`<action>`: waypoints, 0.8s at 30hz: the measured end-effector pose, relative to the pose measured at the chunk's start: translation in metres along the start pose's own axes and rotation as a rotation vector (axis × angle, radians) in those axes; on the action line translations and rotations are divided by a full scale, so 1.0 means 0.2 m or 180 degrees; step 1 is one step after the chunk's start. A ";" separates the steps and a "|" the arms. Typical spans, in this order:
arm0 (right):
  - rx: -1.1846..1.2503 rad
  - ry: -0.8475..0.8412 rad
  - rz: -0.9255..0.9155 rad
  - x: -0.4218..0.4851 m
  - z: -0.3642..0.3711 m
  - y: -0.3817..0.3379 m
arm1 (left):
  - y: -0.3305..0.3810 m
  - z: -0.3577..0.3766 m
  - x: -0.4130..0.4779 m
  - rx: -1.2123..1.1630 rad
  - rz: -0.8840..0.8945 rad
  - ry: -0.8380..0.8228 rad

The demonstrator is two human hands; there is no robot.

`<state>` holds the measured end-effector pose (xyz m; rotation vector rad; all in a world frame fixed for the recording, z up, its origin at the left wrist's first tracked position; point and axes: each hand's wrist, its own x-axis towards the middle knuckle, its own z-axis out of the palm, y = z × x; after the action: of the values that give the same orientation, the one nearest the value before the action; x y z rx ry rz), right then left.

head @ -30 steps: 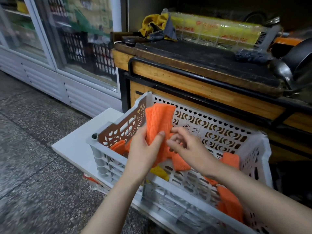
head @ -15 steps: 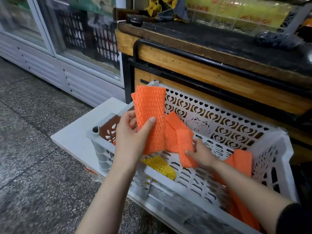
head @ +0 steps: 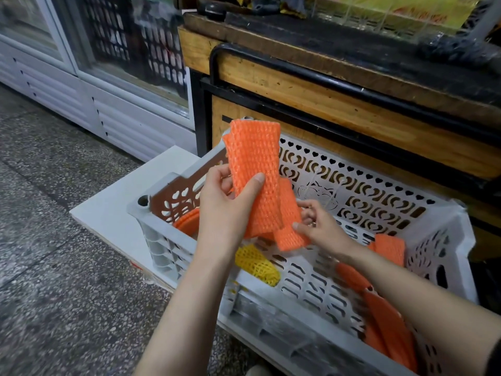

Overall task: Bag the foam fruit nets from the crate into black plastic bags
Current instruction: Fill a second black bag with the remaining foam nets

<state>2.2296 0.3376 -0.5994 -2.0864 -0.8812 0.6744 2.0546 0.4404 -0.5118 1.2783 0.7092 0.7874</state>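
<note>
My left hand (head: 227,204) grips an upright stack of orange foam nets (head: 256,169) above the left end of the white perforated crate (head: 352,185). My right hand (head: 322,226) pinches another orange net (head: 288,232) and holds it against the bottom of that stack. A yellow net (head: 257,263) lies on the crate floor below my hands. More orange nets rest at the crate's left corner (head: 187,221), its right wall (head: 389,248) and its near right corner (head: 387,324). No black bag is in view.
The crate sits on a white board (head: 108,210) on the speckled stone floor (head: 54,267). Behind it stands a wooden counter with a black metal frame (head: 339,85). A glass-door cooler (head: 108,50) runs along the left.
My right hand has come up from the crate floor with an orange net and brought it to the stack. The left hand keeps its grip on the stack. The camera has tilted down slightly.
</note>
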 end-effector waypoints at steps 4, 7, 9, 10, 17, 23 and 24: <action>-0.0103 0.0308 0.0172 0.15 -0.02 0.00 | -0.01 0.00 0.02 -0.0095 -0.0089 0.0054; -0.0469 0.0365 0.0335 0.26 0.01 0.05 | -0.02 0.00 0.03 -0.0116 -0.0150 0.0006; -0.0614 0.0369 0.0418 0.31 0.04 0.07 | -0.03 0.01 0.04 -0.0095 -0.0177 -0.0016; -0.0597 0.0307 0.0459 0.31 0.05 0.08 | -0.03 0.01 0.04 -0.0087 -0.0179 -0.0013; -0.0253 0.0318 0.0557 0.28 0.05 0.11 | -0.05 0.04 0.07 -0.0139 -0.0014 0.0146; -0.0120 0.0093 0.0300 0.13 -0.02 0.04 | -0.05 0.06 0.05 -0.0078 0.0044 0.0123; -0.0135 0.0075 0.0281 0.10 -0.04 0.02 | -0.05 0.06 0.04 -0.0055 0.0067 0.0128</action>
<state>2.2495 0.3480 -0.6027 -2.1772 -0.8005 0.6814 2.0706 0.4395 -0.5197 1.2590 0.7207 0.8366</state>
